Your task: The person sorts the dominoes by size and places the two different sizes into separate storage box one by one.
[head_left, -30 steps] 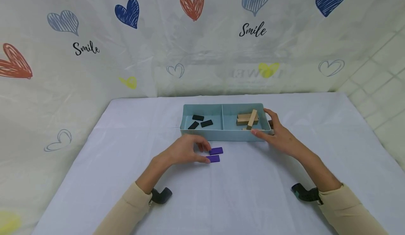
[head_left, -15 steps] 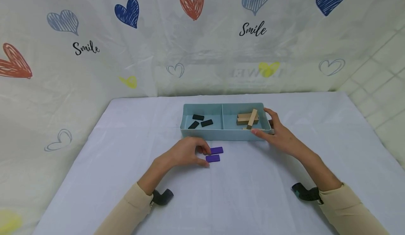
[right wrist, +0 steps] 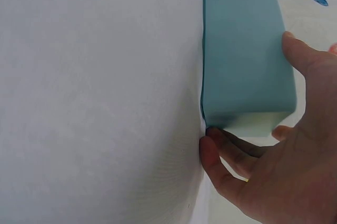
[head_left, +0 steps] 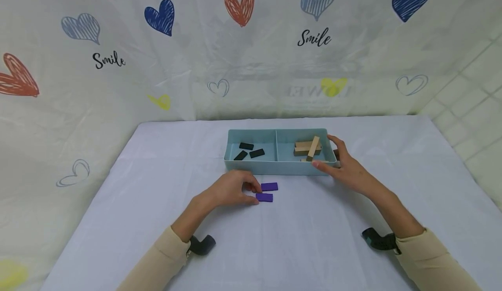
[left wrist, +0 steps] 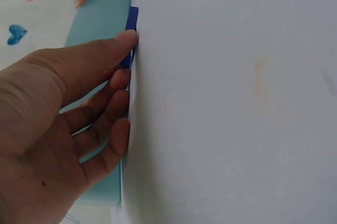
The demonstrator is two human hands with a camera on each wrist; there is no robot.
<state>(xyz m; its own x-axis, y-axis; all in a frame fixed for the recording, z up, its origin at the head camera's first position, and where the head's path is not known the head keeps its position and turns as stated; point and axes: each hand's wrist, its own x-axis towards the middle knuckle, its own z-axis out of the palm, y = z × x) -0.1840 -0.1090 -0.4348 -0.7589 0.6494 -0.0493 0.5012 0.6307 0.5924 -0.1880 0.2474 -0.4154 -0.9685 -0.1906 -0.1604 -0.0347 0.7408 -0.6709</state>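
Two flat purple blocks lie on the white cloth in front of a light blue divided box (head_left: 251, 167), the far block (head_left: 269, 187) and the near block (head_left: 264, 197) roughly parallel. My left hand (head_left: 231, 188) is at their left ends. Its thumb and fingertips pinch the near block's left end, with the fingers beside the far block. In the left wrist view the thumb partly covers a purple block (left wrist: 132, 19). My right hand (head_left: 347, 167) holds the box's right end, thumb at the front rim and fingers round the far corner.
Three black blocks (head_left: 256, 153) lie in the box's left compartment. Several natural wood blocks (head_left: 302, 151) are stacked in the right one, one leaning across the others. White cloth (head_left: 298, 247) covers the table, and a printed curtain (head_left: 266, 51) hangs behind it.
My left hand has drawn back slightly toward me and left, showing more of the purple blocks. Its thumb moved off the near block and came back to it. The right hand stays put.
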